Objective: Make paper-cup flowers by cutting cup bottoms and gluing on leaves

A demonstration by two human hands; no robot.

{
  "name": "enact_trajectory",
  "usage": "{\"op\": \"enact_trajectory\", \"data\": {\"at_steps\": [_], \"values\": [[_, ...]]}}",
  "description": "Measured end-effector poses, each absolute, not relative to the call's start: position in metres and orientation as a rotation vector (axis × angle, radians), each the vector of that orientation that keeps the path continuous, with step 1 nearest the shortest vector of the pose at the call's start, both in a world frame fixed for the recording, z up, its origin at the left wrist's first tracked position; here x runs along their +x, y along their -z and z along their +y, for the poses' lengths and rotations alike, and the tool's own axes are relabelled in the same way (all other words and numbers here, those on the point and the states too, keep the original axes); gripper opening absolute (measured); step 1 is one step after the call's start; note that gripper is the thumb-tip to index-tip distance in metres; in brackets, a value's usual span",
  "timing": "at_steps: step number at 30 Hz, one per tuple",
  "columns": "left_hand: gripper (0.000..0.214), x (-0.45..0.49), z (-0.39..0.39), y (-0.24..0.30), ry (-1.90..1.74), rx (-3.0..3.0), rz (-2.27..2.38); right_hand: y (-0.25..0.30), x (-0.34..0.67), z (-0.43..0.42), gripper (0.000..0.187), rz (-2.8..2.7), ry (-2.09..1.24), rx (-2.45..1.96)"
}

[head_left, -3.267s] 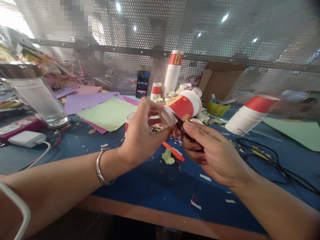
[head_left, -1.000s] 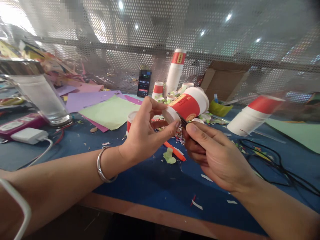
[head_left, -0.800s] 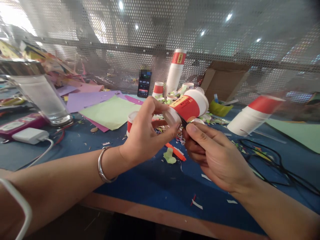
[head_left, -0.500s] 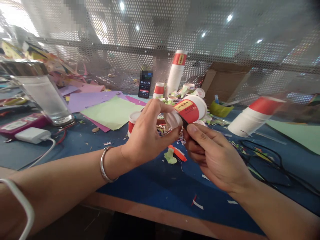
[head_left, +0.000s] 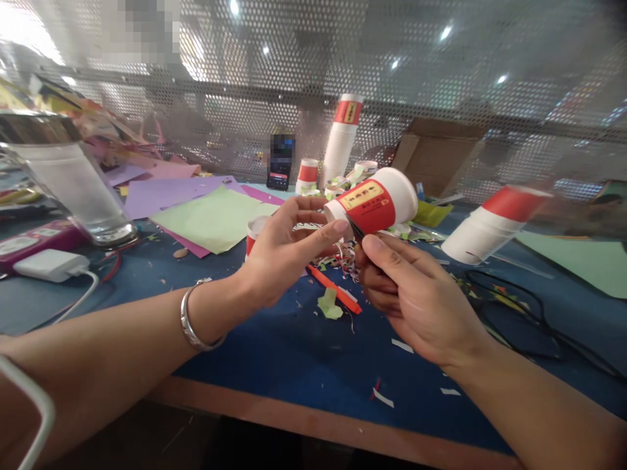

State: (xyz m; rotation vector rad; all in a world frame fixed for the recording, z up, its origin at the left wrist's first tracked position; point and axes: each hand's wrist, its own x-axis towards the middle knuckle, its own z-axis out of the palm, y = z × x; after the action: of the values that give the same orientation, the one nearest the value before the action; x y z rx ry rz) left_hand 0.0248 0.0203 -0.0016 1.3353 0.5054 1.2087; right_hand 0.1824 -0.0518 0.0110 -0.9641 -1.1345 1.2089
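Note:
A red and white paper cup [head_left: 369, 205] is held tilted above the table, its left end toward me. My left hand [head_left: 284, 245] has its thumb on the cup's left edge and its fingers at the other side of that edge. Closed round dark scissors, my right hand [head_left: 416, 287] holds the thin blades against the cup's lower left edge; the handles are hidden in the fingers. Below the hands lie an orange pen [head_left: 336, 290] and a torn green paper scrap [head_left: 330, 305]. Behind my left hand stands another cup [head_left: 255, 228], partly covered.
Stacked cups stand at the back [head_left: 340, 143] and lean at the right [head_left: 494, 222]. A phone [head_left: 281, 162] is propped behind coloured paper sheets [head_left: 210, 219]. A water glass [head_left: 73, 183] and a white charger [head_left: 51, 264] are at left, black cable [head_left: 519, 313] at right. Scraps litter the blue table [head_left: 294, 378].
My left hand has opened wider from its pinch on the cup's end and shifted slightly left. The cup has turned and risen a little. The scissors stay at its edge.

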Motion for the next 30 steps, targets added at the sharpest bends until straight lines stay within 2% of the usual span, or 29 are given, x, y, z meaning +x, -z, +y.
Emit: {"op": "enact_trajectory", "data": {"at_steps": [10,21,30], "values": [[0.035,0.0252,0.0154,0.0011,-1.274,1.375,0.485,-0.0112,0.1821,-0.0552,0.024,-1.137,-1.26,-0.935],[0.041,0.0246,0.0176,0.003,-1.299,1.435,0.383,-0.012,0.1839,-0.0547,0.021,-1.063,-1.331,-0.92],[0.04,0.0267,0.0149,0.0068,-1.358,1.456,0.391,-0.0089,0.1859,-0.0527,0.03,-1.091,-1.285,-0.955]]}}
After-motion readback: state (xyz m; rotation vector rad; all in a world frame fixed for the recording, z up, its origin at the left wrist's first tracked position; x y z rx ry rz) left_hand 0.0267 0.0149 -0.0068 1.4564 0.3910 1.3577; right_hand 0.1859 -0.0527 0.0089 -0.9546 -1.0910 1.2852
